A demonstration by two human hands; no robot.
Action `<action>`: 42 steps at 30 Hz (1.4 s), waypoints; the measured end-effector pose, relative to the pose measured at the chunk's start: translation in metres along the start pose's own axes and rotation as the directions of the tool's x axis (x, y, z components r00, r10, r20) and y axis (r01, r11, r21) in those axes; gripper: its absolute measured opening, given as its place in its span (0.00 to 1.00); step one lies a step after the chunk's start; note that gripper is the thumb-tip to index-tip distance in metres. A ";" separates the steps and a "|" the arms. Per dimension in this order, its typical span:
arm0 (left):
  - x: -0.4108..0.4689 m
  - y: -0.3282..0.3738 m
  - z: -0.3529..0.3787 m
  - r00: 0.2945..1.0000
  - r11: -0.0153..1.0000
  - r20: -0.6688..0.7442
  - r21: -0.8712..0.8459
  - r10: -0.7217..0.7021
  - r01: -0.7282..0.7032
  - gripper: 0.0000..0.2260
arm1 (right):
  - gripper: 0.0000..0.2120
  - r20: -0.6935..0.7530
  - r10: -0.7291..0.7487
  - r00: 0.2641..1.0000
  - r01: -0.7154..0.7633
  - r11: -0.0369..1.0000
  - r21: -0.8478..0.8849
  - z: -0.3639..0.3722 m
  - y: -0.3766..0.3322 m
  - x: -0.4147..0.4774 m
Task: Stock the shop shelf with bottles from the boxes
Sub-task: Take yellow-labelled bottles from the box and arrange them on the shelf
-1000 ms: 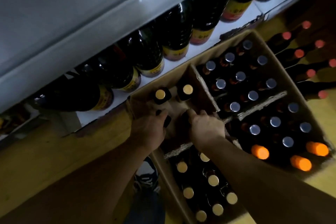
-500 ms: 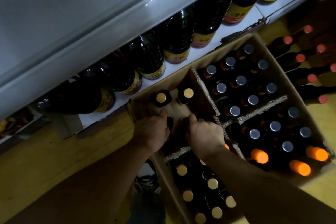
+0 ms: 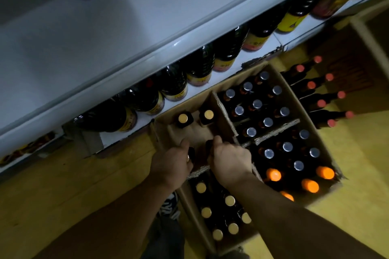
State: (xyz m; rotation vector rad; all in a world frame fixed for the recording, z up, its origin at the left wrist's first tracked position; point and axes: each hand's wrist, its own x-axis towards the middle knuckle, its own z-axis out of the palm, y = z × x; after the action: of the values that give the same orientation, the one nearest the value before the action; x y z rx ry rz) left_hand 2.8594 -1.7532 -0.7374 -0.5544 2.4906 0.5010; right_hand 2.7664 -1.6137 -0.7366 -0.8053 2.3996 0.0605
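Now grips a bottle (image 3: 191, 153) in left hand (image 3: 170, 166), a second bottle (image 3: 209, 147) in right hand (image 3: 229, 162), no longer reaching; seemingly ready for shelf (image 3: 147, 57) at 12 o'clock.

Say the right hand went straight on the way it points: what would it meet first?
The right hand would likely meet the gold-capped bottle beside the divider; depth is unclear.

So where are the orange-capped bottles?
Head view, lower right: the orange-capped bottles stand in the cardboard box, at its near corner, next to the silver-capped bottles.
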 end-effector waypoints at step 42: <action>-0.315 0.151 -0.389 0.913 1.000 -0.407 -0.005 -0.010 0.008 0.11 | 0.15 -0.228 -0.191 0.955 0.156 0.974 -0.163 -0.466 -0.048 -0.306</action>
State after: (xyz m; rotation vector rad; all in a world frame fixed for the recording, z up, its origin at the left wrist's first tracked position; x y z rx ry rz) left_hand 2.8684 -1.7132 -0.2164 -0.7353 2.8802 0.4183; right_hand 2.7415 -1.5929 -0.1783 -1.1484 2.5620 0.0682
